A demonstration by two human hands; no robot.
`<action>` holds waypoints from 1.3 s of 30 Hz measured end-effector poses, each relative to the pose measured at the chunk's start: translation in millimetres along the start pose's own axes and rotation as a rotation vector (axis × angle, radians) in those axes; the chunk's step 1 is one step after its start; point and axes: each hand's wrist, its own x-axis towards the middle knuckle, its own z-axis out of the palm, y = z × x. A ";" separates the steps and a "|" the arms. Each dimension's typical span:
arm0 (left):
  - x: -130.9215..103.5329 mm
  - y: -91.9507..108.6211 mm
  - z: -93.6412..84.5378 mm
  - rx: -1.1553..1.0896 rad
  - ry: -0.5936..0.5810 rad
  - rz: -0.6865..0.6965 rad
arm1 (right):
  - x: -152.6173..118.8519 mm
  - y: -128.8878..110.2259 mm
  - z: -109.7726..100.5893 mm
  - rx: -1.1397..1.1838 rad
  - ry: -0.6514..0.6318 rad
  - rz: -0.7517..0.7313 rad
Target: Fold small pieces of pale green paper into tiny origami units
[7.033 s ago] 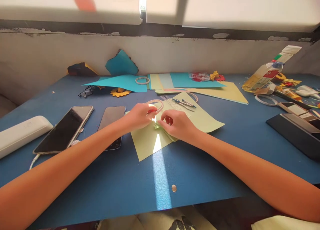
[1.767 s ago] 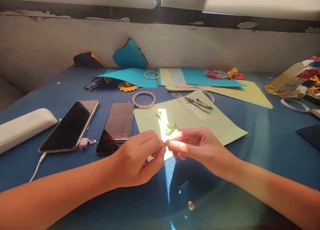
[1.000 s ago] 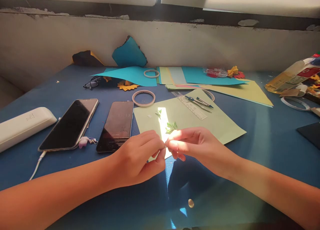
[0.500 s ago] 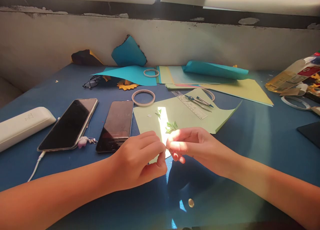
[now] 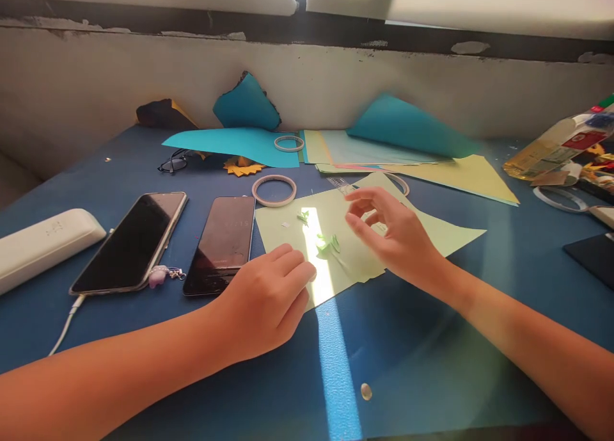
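- Right hand (image 5: 393, 226), moved: fingertips against the left hand a second ago, now apart, over the pale green sheet (image 5: 333, 218). Thumb and forefinger parted narrowly; nothing visible between.
- Left hand (image 5: 268, 300), at the sheet's near-left edge. Fingers curled; cannot tell whether anything is pinched.
- Curled green piece (image 5: 325, 245), one, on the sheet, between the hands. Smaller green piece (image 5: 303, 217), beyond it, same sheet.
- Step in hand, as judged: fingertip work on small paper pieces, between grips. Next move would call for a light pinch, with the sheet kept steady.
- Tape roll (image 5: 274, 204), just beyond the sheet's far-left corner.
- Blue paper (image 5: 407, 130), beyond the sheet; lying flat a second ago, now curled up.
- Bottle (image 5: 547, 150), far right of the sheet; amber liquid inside, part full.
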 end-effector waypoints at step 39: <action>36.8 -7.0 20.8 -0.147 0.037 -0.570 | -4.5 21.6 29.6 0.164 -0.217 -0.127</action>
